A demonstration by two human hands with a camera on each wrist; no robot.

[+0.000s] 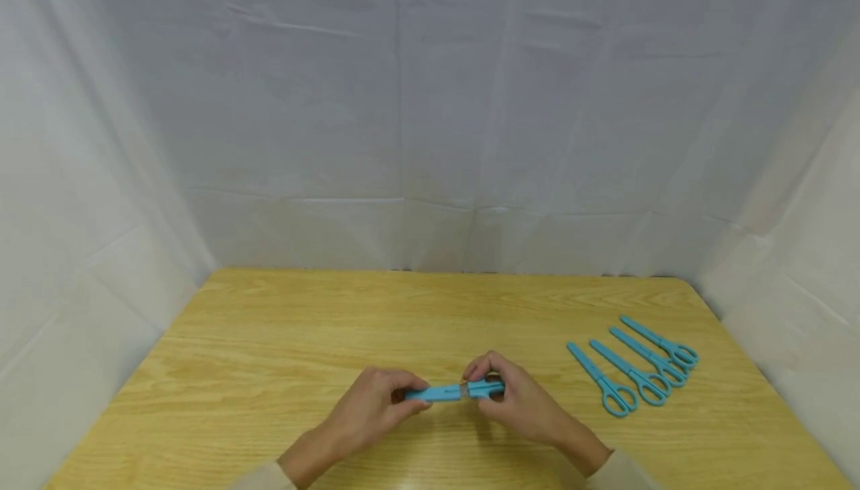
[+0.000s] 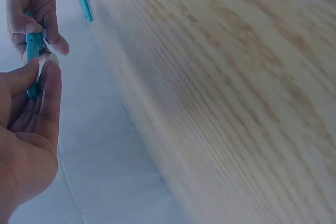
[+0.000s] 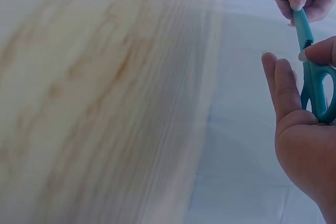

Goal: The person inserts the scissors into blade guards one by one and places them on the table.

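Over the near middle of the table, both hands hold one pair of light-blue scissors [image 1: 485, 388]. A blue cover [image 1: 443, 393] sits over its blades, with a short greyish strip showing between cover and handles. The left hand [image 1: 366, 409] pinches the cover's tip between thumb and fingers. At the other end, the right hand [image 1: 524, 404] grips the handles; a handle loop [image 3: 315, 90] shows beside its palm in the right wrist view. Two fingers of that hand stand out straight there. The left wrist view shows the scissors [image 2: 34, 45] partly hidden by fingers.
Several more blue scissors [image 1: 598, 378] lie fanned side by side at the right of the wooden table [image 1: 269, 326], handles toward the near right. White sheeting [image 1: 430, 101] rises behind the table and along both sides.
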